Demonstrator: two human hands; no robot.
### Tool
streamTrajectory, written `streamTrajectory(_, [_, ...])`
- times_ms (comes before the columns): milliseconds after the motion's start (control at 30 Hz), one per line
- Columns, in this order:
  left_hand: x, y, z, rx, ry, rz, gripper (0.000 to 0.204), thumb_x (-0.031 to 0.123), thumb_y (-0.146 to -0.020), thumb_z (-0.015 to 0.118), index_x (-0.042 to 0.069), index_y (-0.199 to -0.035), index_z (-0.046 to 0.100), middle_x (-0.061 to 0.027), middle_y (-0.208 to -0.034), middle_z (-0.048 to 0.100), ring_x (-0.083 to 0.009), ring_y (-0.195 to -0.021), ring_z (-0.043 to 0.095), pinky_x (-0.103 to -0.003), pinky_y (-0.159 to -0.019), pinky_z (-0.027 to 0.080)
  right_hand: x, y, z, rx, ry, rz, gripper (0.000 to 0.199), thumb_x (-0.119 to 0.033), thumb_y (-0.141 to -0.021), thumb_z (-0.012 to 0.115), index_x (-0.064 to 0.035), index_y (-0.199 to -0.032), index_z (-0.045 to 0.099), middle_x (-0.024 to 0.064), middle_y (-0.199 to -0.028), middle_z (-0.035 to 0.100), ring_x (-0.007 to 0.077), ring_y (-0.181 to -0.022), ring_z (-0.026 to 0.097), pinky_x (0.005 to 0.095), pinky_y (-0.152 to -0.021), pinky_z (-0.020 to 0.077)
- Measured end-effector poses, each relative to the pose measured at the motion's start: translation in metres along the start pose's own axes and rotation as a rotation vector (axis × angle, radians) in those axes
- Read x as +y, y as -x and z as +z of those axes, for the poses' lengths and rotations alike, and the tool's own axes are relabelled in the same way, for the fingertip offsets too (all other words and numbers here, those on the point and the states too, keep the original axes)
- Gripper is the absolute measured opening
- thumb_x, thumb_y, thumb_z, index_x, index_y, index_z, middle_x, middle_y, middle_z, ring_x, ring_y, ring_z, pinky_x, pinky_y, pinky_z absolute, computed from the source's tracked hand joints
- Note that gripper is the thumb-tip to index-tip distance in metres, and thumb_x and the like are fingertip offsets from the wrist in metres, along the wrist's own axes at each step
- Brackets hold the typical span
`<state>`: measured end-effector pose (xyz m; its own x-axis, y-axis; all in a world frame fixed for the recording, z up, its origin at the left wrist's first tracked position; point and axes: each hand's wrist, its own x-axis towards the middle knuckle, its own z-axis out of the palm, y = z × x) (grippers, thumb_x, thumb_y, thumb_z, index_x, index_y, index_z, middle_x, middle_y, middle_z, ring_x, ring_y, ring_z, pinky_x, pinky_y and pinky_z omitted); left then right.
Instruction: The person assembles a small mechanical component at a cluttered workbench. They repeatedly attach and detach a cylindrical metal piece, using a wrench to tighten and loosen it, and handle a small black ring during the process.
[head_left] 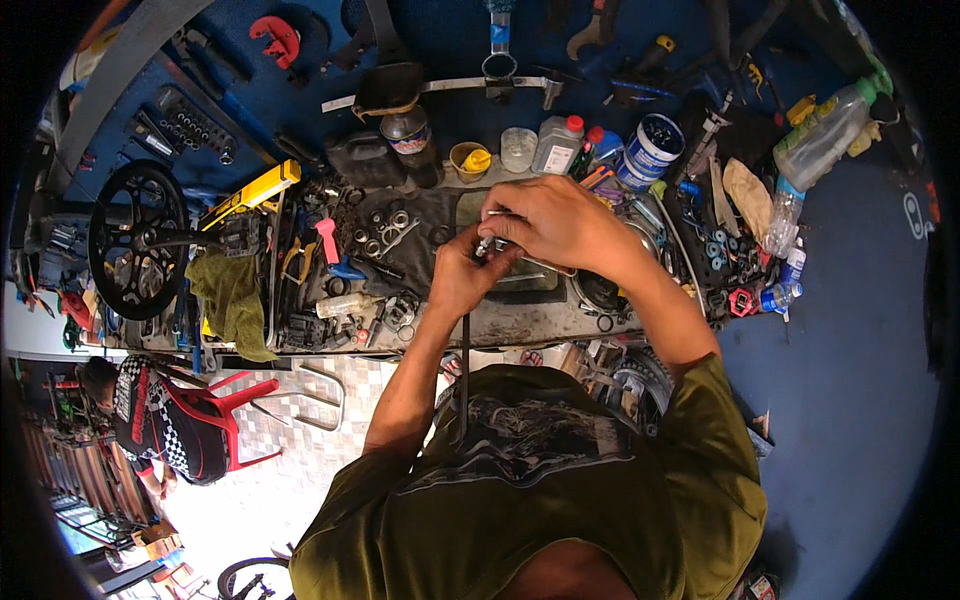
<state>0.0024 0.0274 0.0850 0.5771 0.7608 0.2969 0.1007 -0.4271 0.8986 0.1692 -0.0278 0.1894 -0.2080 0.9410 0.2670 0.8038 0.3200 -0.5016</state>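
Over the workbench my left hand (463,272) is closed around a small silvery metal part (485,244), its fingers and thumb pinching it. My right hand (562,226) comes in from the right with bent fingers pressed together at the top of the same part. Whether the right fingers hold a second small piece is hidden. Below my left hand hangs a thin dark strip or hose (465,350); where its upper end goes cannot be seen. Under both hands lies a dark mat (525,290), with a thin metal rod on it.
Metal rings (385,230) and tools crowd the bench's left side, beside a pink-handled tool (326,240), a green rag (235,300) and a black crankset (140,240). Bottles, a yellow cup (470,160) and a white-blue tub (652,150) line the back. A person (165,420) sits at left.
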Motion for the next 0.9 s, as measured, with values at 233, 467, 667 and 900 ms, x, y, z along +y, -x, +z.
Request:
streamTrajectory(233, [-0.016, 0.013, 0.0, -0.007, 0.21, 0.1, 0.033, 0.031, -0.094, 0.069, 0.001, -0.102, 0.056, -0.0078, -0.077, 0.06, -0.0126, -0.071, 0.051, -0.03, -0.065, 0.045, 0.004, 0.007, 0.016, 0.048, -0.069, -0.002, 0.022, -0.027, -0.093, 0.066, -0.0074, -0.103, 0.065, 0.0128, -0.08, 0.068, 0.0318, -0.074, 0.067, 0.0404, -0.065, 0.0501])
streamTrajectory(467, [-0.009, 0.016, -0.016, -0.06, 0.189, 0.097, 0.029, 0.031, -0.104, 0.053, 0.003, -0.097, 0.054, -0.0022, -0.069, 0.048, -0.0099, -0.065, 0.041, -0.028, -0.058, 0.038, -0.015, 0.026, -0.004, 0.297, -0.388, 0.241, 0.026, -0.018, -0.096, 0.064, -0.006, -0.119, 0.06, 0.0048, -0.078, 0.06, 0.0153, -0.068, 0.055, 0.0301, -0.062, 0.0435])
streamTrajectory(667, [-0.012, 0.015, -0.019, -0.041, 0.285, 0.138, 0.032, 0.034, -0.105, 0.051, 0.004, -0.096, 0.054, 0.0018, -0.071, 0.049, -0.0063, -0.063, 0.04, -0.025, -0.056, 0.035, -0.014, 0.045, -0.007, 0.303, -0.309, 0.162, 0.021, -0.015, -0.096, 0.065, -0.0019, -0.111, 0.069, 0.0094, -0.099, 0.068, 0.0185, -0.088, 0.064, 0.0302, -0.076, 0.0485])
streamTrajectory(900, [-0.006, 0.013, -0.018, -0.096, 0.384, 0.154, 0.038, 0.04, -0.104, 0.05, 0.005, -0.09, 0.049, 0.0028, -0.07, 0.046, -0.0065, -0.062, 0.039, -0.025, -0.055, 0.033, -0.021, 0.043, -0.014, 0.265, -0.21, 0.052, 0.032, -0.016, -0.091, 0.069, -0.0054, -0.122, 0.069, 0.0069, -0.088, 0.062, 0.02, -0.079, 0.06, 0.0314, -0.072, 0.0472])
